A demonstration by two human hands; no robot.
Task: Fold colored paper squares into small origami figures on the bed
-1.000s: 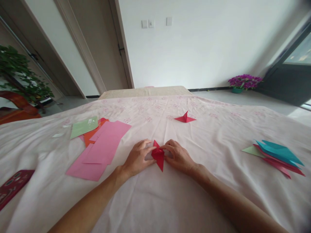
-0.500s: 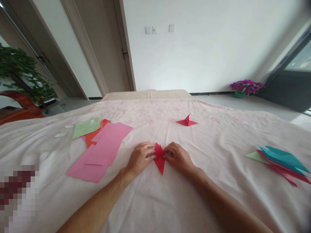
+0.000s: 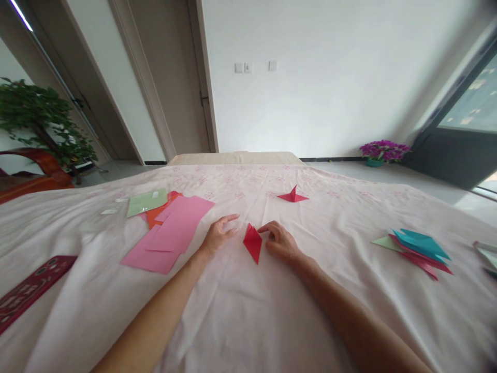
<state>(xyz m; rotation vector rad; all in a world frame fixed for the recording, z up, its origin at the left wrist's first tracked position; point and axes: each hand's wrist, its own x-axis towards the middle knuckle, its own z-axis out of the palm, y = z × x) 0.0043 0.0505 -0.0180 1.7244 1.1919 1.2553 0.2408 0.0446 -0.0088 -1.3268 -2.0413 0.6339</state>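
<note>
From where I'm standing, the folded red paper diamond (image 3: 253, 244), split into 2 points at its far end, lies on the pale pink flowered tablecloth (image 3: 233, 321) between the person's hands; I'll take it as the clock's centre, with 12 towards the wall. The left hand (image 3: 221, 235), at 10 o'clock, is loosely spread and empty, clear of the paper, which leaves that edge free. The right hand (image 3: 279, 239), at 3, is half curled, its index fingertip at the diamond's upper edge, perhaps to steady the layers; I can't tell whether it pinches any. A red folded paper piece with an upright peak (image 3: 293, 196) sits at 1, probably set there to be out of the way. The flat pink paper sheets (image 3: 180, 228) overlap at 10, likely fanned within easy left reach, with a pale green flat packet (image 3: 146, 202) beyond. Out at 3, a loose pile of blue, red and green folded paper (image 3: 421, 244) seems grouped apart from the flat sheets. The dark red flat box (image 3: 39, 287) near 8 bears pale markings, but I can read no brand on it, nor any label on the packet.
</note>
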